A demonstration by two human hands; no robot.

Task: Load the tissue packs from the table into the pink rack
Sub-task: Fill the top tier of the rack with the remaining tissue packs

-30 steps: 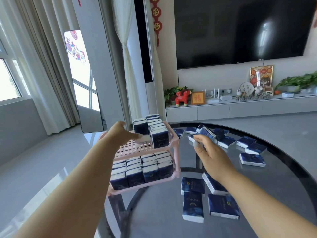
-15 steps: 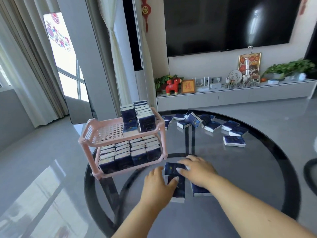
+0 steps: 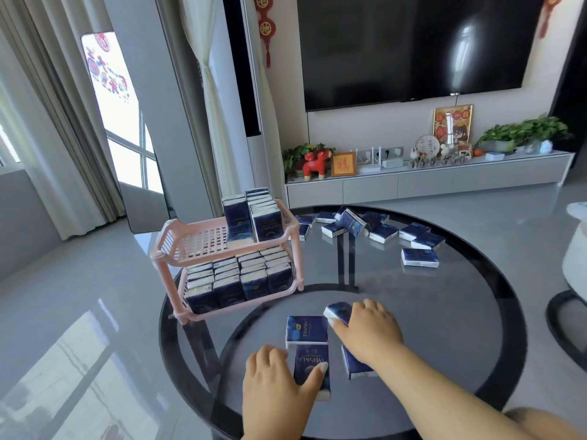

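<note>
At the near edge of the round dark glass surface (image 3: 444, 312), you're mid-pickup: left hand (image 3: 276, 379) grip pinching one dark-blue tissue pack (image 3: 313, 369), right hand (image 3: 368, 328) grasping another (image 3: 338, 312); next, lift both into the pink plastic two-tier rack (image 3: 203, 239), top tier.

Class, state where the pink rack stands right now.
In the head view, the pink rack stands at the glass table's left edge, left of the scattered tissue packs.

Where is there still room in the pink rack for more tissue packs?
The pink plastic rack has bare grid on the left of its top shelf, beside the standing dark blue tissue packs. The bottom shelf looks packed full. The round glass table is bare mid-right, crowded along the far edge.
</note>
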